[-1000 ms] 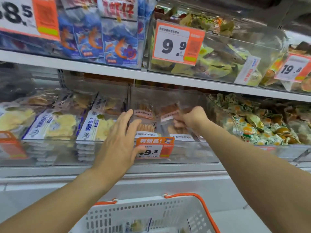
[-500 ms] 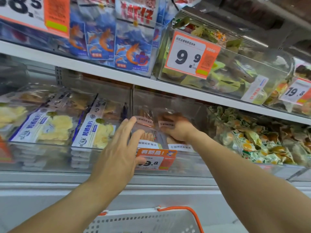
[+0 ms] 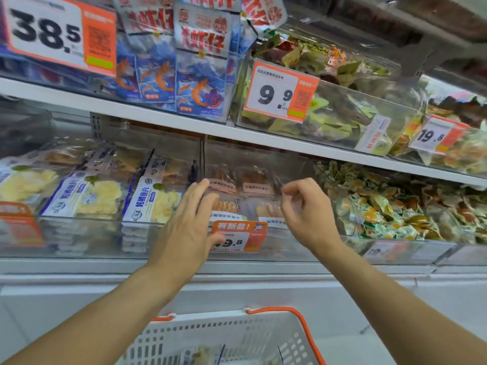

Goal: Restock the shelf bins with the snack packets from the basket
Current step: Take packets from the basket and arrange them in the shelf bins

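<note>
A clear shelf bin [image 3: 266,255] on the middle shelf holds clear snack packets [image 3: 257,183] of brownish pieces with pink labels. My left hand [image 3: 188,225] lies with straight fingers against the bin's front wall, the thumb by the orange price tag [image 3: 238,237]. My right hand [image 3: 305,212] hovers at the bin's right front with fingers loosely curled, holding nothing. A white basket [image 3: 237,338] with orange handles sits below, with a few packets visible in it.
Left of the bin is a bin of blue-and-white fish slice packets [image 3: 87,196]. To the right lies a bin of small green and yellow wrapped snacks [image 3: 390,206]. The upper shelf carries shrimp packets [image 3: 197,83] and bins with price tags.
My right hand has come out of the bin toward the front and let go of the packet it was placing. The left hand stays on the bin front. The view has tilted so more basket shows.
</note>
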{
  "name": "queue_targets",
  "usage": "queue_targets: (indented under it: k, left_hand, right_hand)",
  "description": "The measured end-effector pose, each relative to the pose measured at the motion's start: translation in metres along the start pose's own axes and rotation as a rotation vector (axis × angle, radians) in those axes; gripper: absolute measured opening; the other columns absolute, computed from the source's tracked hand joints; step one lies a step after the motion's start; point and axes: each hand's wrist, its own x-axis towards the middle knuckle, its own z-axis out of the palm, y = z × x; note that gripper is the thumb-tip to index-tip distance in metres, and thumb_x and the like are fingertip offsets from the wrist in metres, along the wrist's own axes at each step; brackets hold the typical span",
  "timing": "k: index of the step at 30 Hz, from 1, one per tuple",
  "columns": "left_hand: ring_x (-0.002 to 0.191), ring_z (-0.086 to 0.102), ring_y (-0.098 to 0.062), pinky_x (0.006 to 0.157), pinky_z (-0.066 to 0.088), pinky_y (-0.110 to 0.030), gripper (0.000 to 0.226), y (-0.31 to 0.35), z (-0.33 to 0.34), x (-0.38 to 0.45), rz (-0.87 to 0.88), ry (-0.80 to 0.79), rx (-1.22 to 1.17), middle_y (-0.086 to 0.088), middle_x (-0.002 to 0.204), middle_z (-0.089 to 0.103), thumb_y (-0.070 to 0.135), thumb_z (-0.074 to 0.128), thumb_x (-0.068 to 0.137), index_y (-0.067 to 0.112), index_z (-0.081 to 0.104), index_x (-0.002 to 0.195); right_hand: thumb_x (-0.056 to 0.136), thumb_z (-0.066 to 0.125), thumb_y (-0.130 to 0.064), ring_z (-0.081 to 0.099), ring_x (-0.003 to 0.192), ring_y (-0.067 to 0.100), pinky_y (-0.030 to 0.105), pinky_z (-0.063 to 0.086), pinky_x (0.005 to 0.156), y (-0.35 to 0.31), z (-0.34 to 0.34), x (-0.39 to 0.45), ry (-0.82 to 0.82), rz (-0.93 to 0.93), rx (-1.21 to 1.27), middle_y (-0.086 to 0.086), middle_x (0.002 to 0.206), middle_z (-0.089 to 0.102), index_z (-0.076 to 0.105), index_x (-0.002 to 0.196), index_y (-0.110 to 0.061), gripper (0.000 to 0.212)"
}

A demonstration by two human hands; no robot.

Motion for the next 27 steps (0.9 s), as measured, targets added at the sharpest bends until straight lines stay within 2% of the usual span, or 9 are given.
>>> queue_targets:
  k: [4,7,11,13,16,19,22,25,27]
  left_hand:
    - [0.124,0.047,-0.037,0.101,0.042,-0.046,0.056,0.006,0.0,-0.027,0.091,0.266,0.087,-0.019,0.136,0.044,0.029,0.076,0.084,0.009,0.045,0.127]
    - [0.105,0.049,-0.029,0.089,0.038,-0.038,0.034,0.012,0.017,-0.067,0.166,0.258,0.036,-0.011,0.119,0.049,0.014,0.059,0.085,0.009,0.049,0.117]
    - [0.095,0.052,-0.023,0.076,0.044,-0.037,0.027,0.025,0.059,-0.158,-0.167,-0.281,-0.026,-0.002,0.114,0.05,0.01,0.056,0.089,0.017,0.05,0.115]
    - [0.092,0.056,-0.022,0.069,0.041,-0.034,0.021,0.027,0.076,-0.204,-0.341,-0.532,-0.022,0.001,0.116,0.05,0.016,0.05,0.096,0.02,0.046,0.116]
    - [0.087,0.053,-0.016,0.068,0.044,-0.031,0.023,0.025,0.095,-0.261,-0.47,-0.757,-0.007,0.0,0.12,0.049,0.02,0.046,0.099,0.019,0.043,0.122]
    - [0.108,0.055,-0.021,0.088,0.05,-0.034,0.043,0.015,0.113,-0.302,-0.598,-1.02,0.018,-0.007,0.142,0.04,0.021,0.05,0.098,0.016,0.038,0.139]
    - [0.123,0.055,-0.03,0.103,0.046,-0.041,0.069,0.01,0.125,-0.33,-0.723,-1.177,-0.014,-0.01,0.16,0.021,0.025,0.056,0.096,0.019,0.02,0.155]
    - [0.113,0.06,-0.025,0.095,0.049,-0.035,0.06,0.015,0.138,-0.34,-0.823,-1.179,-0.105,-0.009,0.147,0.043,0.026,0.056,0.096,0.018,0.032,0.15]
    - [0.096,0.063,-0.014,0.077,0.051,-0.025,0.038,0.026,0.147,-0.335,-1.018,-1.148,-0.289,-0.004,0.122,0.059,0.022,0.056,0.098,0.016,0.049,0.134]
  right_hand:
    - [0.083,0.062,-0.004,0.047,0.077,0.01,0.02,0.039,0.069,-0.012,-0.003,-0.085,0.053,-0.088,0.024,-0.005,0.083,0.051,0.06,0.084,-0.011,0.007]
    - [0.085,0.056,-0.014,0.048,0.078,0.004,0.018,0.04,0.07,-0.006,0.024,-0.162,-0.174,0.042,0.084,-0.011,0.087,0.05,0.058,0.089,-0.02,0.007]
    - [0.089,0.055,-0.019,0.06,0.098,0.019,0.026,0.042,0.078,0.001,0.055,-0.262,-0.937,0.383,-0.063,-0.004,0.099,0.057,0.061,0.1,-0.022,0.013]
    - [0.091,0.056,-0.018,0.059,0.109,0.025,0.029,0.044,0.092,0.004,0.063,-0.303,-1.302,0.45,-0.153,0.003,0.115,0.059,0.063,0.11,-0.016,0.021]
    - [0.092,0.063,-0.021,0.058,0.114,0.025,0.033,0.047,0.097,0.003,0.063,-0.345,-1.6,0.541,-0.155,0.009,0.133,0.057,0.059,0.128,-0.01,0.038]
    - [0.089,0.069,-0.026,0.054,0.123,0.029,0.032,0.045,0.094,0.003,0.068,-0.377,-1.604,0.707,-0.101,0.008,0.138,0.052,0.047,0.139,-0.016,0.056]
    - [0.079,0.08,-0.029,0.049,0.129,0.032,0.039,0.045,0.104,0.001,0.078,-0.399,-1.544,0.85,-0.045,0.014,0.149,0.038,0.03,0.148,-0.017,0.086]
    - [0.075,0.085,-0.037,0.037,0.14,0.038,0.044,0.038,0.112,-0.001,0.091,-0.411,-1.544,0.947,-0.051,0.018,0.16,0.013,0.008,0.156,-0.017,0.113]
    - [0.073,0.085,-0.043,0.039,0.139,0.039,0.046,0.039,0.111,-0.001,0.1,-0.418,-1.532,1.007,-0.06,0.02,0.159,0.018,0.002,0.156,-0.018,0.121]
